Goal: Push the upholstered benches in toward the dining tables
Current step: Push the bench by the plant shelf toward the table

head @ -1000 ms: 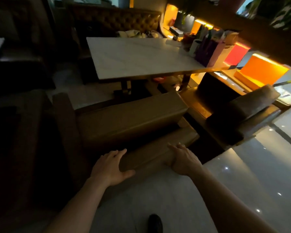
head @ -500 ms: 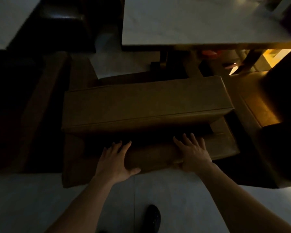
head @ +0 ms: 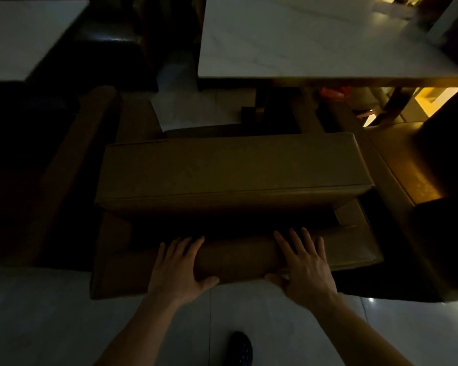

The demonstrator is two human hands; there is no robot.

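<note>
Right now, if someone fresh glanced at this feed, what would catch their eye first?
Probably the two bare hands, left hand and right hand, spread flat on the padded backrest of the tan upholstered bench at centre frame. Next, the pale marble-look dining table beyond it, with bare floor visible between bench and table. The amber glow at the right edge stands out in the dim room.

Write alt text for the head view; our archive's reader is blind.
Two bare hands, left hand and right hand, press flat on the backrest of a brown bench facing a white dining table. The room is dim; a shoe shows on the pale floor.
</note>
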